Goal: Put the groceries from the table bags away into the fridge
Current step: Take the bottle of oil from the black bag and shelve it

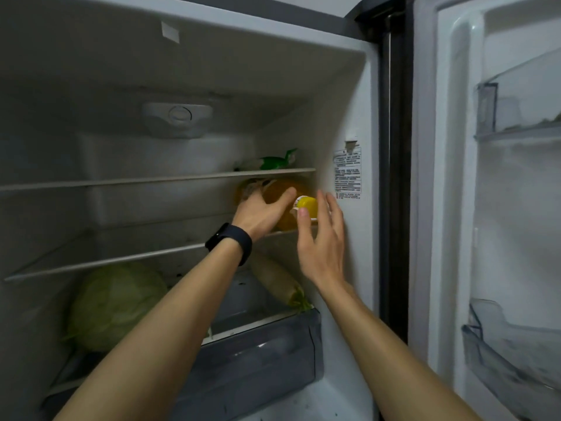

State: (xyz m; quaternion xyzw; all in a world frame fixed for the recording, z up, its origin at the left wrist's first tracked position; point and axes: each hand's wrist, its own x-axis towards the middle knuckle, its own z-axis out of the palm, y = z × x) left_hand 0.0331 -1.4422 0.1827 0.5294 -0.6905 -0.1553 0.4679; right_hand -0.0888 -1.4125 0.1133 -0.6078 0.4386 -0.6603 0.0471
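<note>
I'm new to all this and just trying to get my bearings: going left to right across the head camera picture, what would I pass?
Cabbage → black wristband → yellow cap of the orange bottle → printed label → clear door shelf.

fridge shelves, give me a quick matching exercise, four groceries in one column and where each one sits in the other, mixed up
Things:
1 cabbage
2 radish
3 orange bottle
4 green packet

Places:
a top shelf
b below both shelves, right side, tilted
c middle shelf, under the left hand
d below both shelves, left side

Pairs: 1-d, 2-b, 3-c, 4-a
</note>
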